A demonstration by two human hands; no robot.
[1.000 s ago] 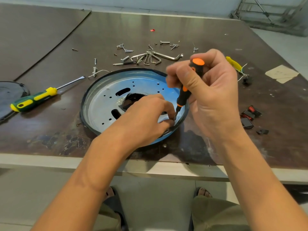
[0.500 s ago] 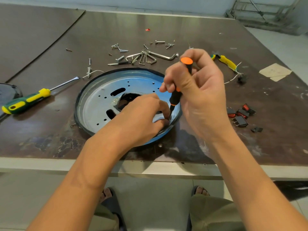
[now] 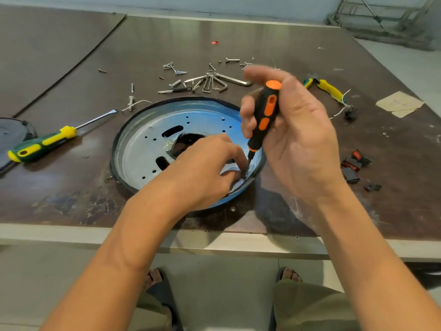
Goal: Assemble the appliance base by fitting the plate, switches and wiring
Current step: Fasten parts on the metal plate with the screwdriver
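Observation:
A round metal plate (image 3: 143, 149) with a dark rim, slots and small holes lies near the table's front edge. My left hand (image 3: 202, 173) rests on its right part, fingertips pinching a small screw (image 3: 244, 175) at the rim. My right hand (image 3: 293, 134) holds a black and orange screwdriver (image 3: 265, 113) nearly upright, fingers loosened around the handle, its tip set on that screw. Black and red rocker switches (image 3: 353, 166) lie to the right of the plate. A switch with white wires (image 3: 346, 111) sits beyond my right hand.
A green and yellow screwdriver (image 3: 40, 144) lies left of the plate. Loose screws and hex keys (image 3: 210, 82) are scattered behind it. A yellow-handled tool (image 3: 329, 88) lies at the right, paper scraps (image 3: 398, 103) further right. A dark round cover (image 3: 9, 137) sits at the left edge.
My right hand's fingers have loosened and shifted on the screwdriver handle, showing more of it. The left hand stays pinched at the screw.

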